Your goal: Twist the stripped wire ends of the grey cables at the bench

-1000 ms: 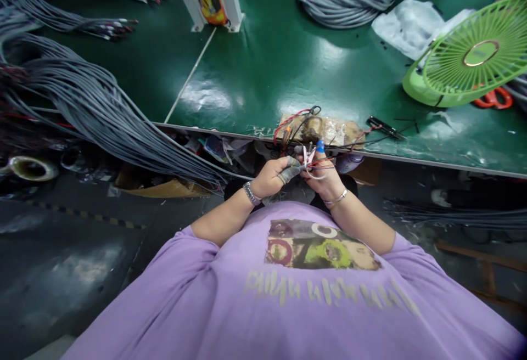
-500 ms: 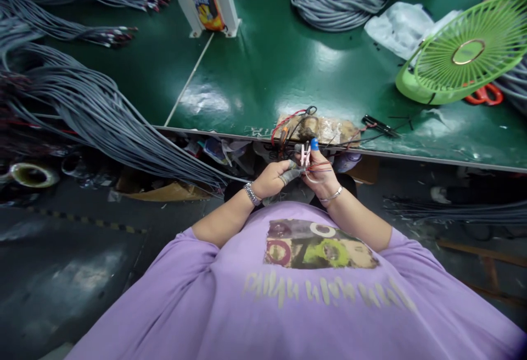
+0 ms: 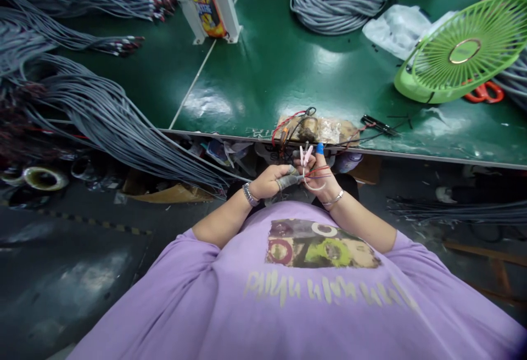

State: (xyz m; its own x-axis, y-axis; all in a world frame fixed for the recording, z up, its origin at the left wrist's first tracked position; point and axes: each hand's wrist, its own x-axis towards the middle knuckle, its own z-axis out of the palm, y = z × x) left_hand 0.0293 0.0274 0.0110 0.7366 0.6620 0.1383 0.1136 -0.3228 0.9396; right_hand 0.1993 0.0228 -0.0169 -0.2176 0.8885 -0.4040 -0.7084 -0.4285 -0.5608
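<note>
Just off the bench edge, my left hand (image 3: 269, 181), its thumb and finger wrapped in grey covers, is closed on a grey cable end. My right hand (image 3: 323, 181), a blue cover on one fingertip, holds thin red and dark wires (image 3: 319, 172) across its palm. A white loop (image 3: 316, 188) curves below these wires. The pink clip (image 3: 306, 155) stands between the two hands, close to the right fingers. Behind them a taped board (image 3: 327, 129) with black and red leads lies on the bench edge.
Grey cable bundles (image 3: 111, 107) hang over the left of the green bench (image 3: 263, 74). A cable coil (image 3: 343, 0) lies at the back. On the right are a green fan (image 3: 465, 50), red scissors (image 3: 486, 92) and a black tool (image 3: 376, 125). A white post (image 3: 224, 6) rises behind.
My right thumb has lifted away from the wires and the fingers have opened a little. The white loop now shows more fully. The view has shifted slightly.
</note>
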